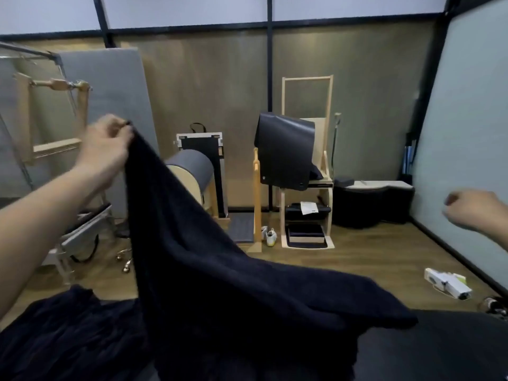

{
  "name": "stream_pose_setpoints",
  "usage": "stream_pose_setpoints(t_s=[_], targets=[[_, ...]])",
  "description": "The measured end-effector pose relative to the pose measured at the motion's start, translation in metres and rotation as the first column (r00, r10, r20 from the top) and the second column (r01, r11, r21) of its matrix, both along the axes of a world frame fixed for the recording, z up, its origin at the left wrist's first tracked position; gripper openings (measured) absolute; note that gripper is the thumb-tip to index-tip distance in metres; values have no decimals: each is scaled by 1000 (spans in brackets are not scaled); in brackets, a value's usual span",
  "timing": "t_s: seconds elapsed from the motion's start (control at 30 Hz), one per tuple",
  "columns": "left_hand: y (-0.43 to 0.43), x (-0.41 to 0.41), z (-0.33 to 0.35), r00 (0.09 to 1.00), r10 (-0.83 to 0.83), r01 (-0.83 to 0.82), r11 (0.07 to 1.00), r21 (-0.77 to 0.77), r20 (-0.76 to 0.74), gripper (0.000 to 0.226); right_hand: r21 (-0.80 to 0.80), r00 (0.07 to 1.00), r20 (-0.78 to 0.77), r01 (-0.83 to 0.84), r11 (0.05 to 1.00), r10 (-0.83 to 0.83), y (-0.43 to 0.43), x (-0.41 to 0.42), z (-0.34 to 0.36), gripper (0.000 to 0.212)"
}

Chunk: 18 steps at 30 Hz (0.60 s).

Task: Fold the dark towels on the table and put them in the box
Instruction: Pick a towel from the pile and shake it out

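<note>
Up at the left, at head height, you have one dark towel lifted by a corner. Your left hand pinches that corner between thumb and fingertips. From there the cloth falls in a long slant, and its lower end trails on the dark counter near you. Holding it high like this lets the weight pull the wrinkles out, I judge, so you can find the edges before folding.

Your right hand hangs well apart at the far right, off the cloth. Its fingers look curled in on nothing, though it is blurred. It probably needs the opposite corner next.

More dark towels lie heaped on the near left of the counter, unfolded. No box shows anywhere, so I cannot tell you where it stands.

Beyond the counter, on the wooden floor, are a padded barrel, a wooden chair frame with a black mat draped over it, white shoes, and a white device at the right.
</note>
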State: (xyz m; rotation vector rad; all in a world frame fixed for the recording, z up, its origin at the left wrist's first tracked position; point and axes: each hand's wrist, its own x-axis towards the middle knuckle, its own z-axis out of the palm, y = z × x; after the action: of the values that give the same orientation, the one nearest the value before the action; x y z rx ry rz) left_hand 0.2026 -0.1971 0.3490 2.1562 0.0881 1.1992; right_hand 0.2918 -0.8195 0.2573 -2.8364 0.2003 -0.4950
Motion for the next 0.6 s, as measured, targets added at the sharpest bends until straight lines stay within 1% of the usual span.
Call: stream_pose_setpoints(t_s=[0.03, 0.07, 0.1, 0.13, 0.17, 0.2, 0.23, 0.27, 0.33, 0.4, 0.47, 0.5, 0.57, 0.6], targets=[[-37, -9, -2, 991, -133, 133, 988, 74, -5, 5, 78, 999, 20, -45, 996, 44, 26, -18, 6, 20], [-92, -22, 2, 980, -181, 193, 967, 164, -81, 5, 143, 988, 32, -153, 978, 150, 80, -53, 28, 15], [-144, -25, -5, 952, -268, 299, 916, 266, -149, 6, 225, 949, 59, -316, 922, 311, 119, -68, 33, 14], [-156, -24, -13, 909, -343, 407, 851, 332, -237, 8, 357, 889, 100, -452, 818, 448, 156, -81, 38, 14], [-177, -22, -23, 882, -375, 462, 810, 362, -286, 10, 428, 821, 137, -554, 714, 555, 186, -93, 43, 17], [-189, -18, -30, 873, -404, 485, 782, 392, -274, 10, 434, 760, 158, -627, 647, 631, 204, -101, 42, 21], [-197, -15, -35, 866, -426, 499, 766, 405, -261, 8, 412, 719, 199, -677, 609, 665, 219, -107, 38, 20], [-206, -19, -33, 855, -461, 518, 749, 413, -238, 7, 408, 723, 236, -680, 609, 649, 231, -111, 34, 13], [-221, -22, -27, 846, -491, 530, 725, 441, -209, 8, 382, 727, 378, -687, 618, 574, 243, -112, 26, 23], [-221, -20, -19, 845, -507, 527, 729, 437, -172, 10, 403, 717, 469, -694, 597, 517, 246, -113, 24, 27], [-220, -22, -11, 845, -519, 520, 739, 428, -129, 11, 404, 699, 504, -710, 577, 508, 245, -111, 20, 26], [-220, -21, -7, 846, -522, 515, 751, 413, -106, 12, 385, 691, 508, -716, 582, 514, 244, -110, 17, 24], [-219, -23, 1, 853, -518, 503, 784, 363, -61, 13, 318, 693, 502, -704, 634, 518, 241, -105, 4, 19], [-217, -24, 6, 856, -515, 498, 804, 325, -37, 14, 298, 700, 492, -694, 656, 517, 239, -101, -4, 20]])
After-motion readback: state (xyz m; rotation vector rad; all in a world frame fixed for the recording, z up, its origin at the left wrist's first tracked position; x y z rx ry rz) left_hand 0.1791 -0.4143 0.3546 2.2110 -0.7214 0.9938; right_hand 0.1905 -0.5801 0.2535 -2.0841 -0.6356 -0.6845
